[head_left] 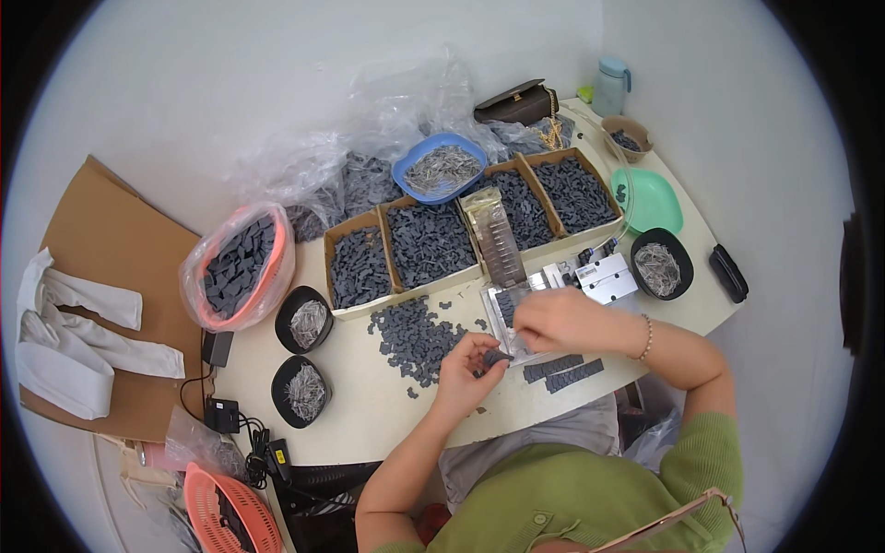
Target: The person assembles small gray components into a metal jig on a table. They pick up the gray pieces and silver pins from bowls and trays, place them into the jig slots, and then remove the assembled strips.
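Note:
My left hand (467, 373) is closed by the table's front edge, with a small dark grey plastic piece (497, 357) between thumb and fingers. Just right of it, my right hand (564, 320) bends down over a metal fixture (498, 318), its fingers curled together and their tips hidden. On the fixture's far side sits a white-and-silver block (604, 278) with a hose fitting. Two flat strips of joined grey pieces (572, 374) lie below my right wrist. A loose pile of similar pieces (415, 341) spreads to the left of my left hand.
Behind the fixture stands a divided cardboard box (429, 238) of grey parts, with a blue tray (441, 168) of metal pins on its rim. Black bowls (306, 320) of pins flank the work area. A pink basket (241, 267) stands left; a green tray (659, 203) lies right.

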### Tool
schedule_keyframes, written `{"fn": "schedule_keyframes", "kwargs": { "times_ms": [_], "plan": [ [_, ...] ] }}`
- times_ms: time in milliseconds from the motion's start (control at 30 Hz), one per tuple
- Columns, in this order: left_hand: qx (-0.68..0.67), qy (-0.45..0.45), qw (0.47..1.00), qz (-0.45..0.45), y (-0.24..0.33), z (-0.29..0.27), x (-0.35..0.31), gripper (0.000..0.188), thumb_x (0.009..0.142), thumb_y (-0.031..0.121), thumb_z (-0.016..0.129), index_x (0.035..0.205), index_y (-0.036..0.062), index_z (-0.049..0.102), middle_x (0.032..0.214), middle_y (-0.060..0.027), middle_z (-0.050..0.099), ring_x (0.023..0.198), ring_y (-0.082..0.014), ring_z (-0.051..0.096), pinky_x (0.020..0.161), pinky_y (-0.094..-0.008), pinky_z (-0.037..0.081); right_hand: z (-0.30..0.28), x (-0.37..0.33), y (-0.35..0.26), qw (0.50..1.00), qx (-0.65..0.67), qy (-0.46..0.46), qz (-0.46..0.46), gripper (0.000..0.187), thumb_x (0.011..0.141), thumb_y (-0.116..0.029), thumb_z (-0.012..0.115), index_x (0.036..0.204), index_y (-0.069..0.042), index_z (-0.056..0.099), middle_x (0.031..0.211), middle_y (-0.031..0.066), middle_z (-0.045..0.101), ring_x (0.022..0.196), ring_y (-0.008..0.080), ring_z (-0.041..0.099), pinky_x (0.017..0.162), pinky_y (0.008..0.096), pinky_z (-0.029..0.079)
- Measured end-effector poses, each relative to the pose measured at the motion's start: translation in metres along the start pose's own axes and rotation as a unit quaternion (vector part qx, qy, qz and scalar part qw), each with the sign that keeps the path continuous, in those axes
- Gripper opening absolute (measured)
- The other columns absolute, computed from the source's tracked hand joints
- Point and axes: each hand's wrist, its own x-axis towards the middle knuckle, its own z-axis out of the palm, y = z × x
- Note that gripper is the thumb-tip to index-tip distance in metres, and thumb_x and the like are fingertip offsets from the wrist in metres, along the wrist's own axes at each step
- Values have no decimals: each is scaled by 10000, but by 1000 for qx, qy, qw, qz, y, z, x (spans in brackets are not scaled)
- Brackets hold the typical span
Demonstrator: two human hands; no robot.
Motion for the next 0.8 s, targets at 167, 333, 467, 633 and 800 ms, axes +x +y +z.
{"fn": "schedule_keyframes", "kwargs": {
  "times_ms": [167,333,467,633,800],
  "plan": [
    [13,26,1000,-1,1,1,1,283,799,-83,656,1039,15,542,930,-29,619,860,-70,590,708,-210,467,-36,-22,12,992,54,17,113,79,787,-87,594,814,-23,556,741,116,565,700,292,584,633,380,471],
    [246,26,963,111,23,3,9,181,775,-51,678,913,28,590,877,-46,633,840,-94,622,622,-231,483,-58,-60,17,968,59,62,234,62,799,-67,558,807,-18,521,731,129,543,661,298,546,608,376,441],
    [440,-4,857,269,32,18,21,198,719,2,652,906,22,590,821,-99,608,709,-229,606,598,-308,502,-73,-85,19,951,61,134,273,49,816,-45,545,807,-9,514,700,107,511,605,222,500,568,326,415],
    [608,-23,725,321,36,33,22,225,659,18,599,884,10,609,841,-88,622,705,-224,591,598,-314,498,-89,-117,35,921,46,230,311,69,840,-57,536,808,2,522,664,72,488,568,138,441,532,279,381],
    [603,5,722,340,34,37,13,206,660,18,603,866,7,609,820,-88,622,730,-232,596,612,-324,495,-104,-147,50,895,-76,219,381,107,843,-97,558,802,1,542,673,98,530,591,211,517,556,334,412]
  ]
}}
